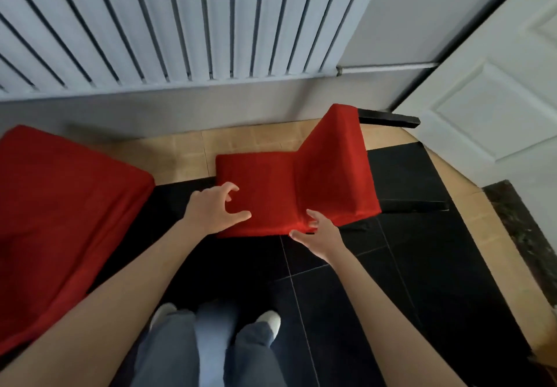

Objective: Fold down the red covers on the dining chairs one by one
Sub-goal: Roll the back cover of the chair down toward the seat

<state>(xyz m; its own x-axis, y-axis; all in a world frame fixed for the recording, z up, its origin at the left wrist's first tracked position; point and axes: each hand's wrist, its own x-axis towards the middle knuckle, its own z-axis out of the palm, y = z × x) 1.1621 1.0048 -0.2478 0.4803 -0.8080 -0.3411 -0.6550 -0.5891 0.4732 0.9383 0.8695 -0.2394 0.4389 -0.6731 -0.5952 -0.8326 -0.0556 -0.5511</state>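
A dining chair stands in front of me, its seat and backrest wrapped in a red cover (328, 175). Black frame parts (388, 118) stick out behind the backrest. My left hand (215, 207) hovers over the seat's near left corner with fingers spread and curved, holding nothing. My right hand (316, 234) is at the seat's front edge, near the crease where seat meets backrest; its fingers touch the red fabric there. A second chair with a red cover (60, 212) fills the left side of the view.
A white slatted wall panel (180, 25) runs along the back. A white door (494, 100) stands open at the right. The floor is black tile (346, 311) with tan tile (256, 139) beyond. My feet (217, 320) stand close to the chair.
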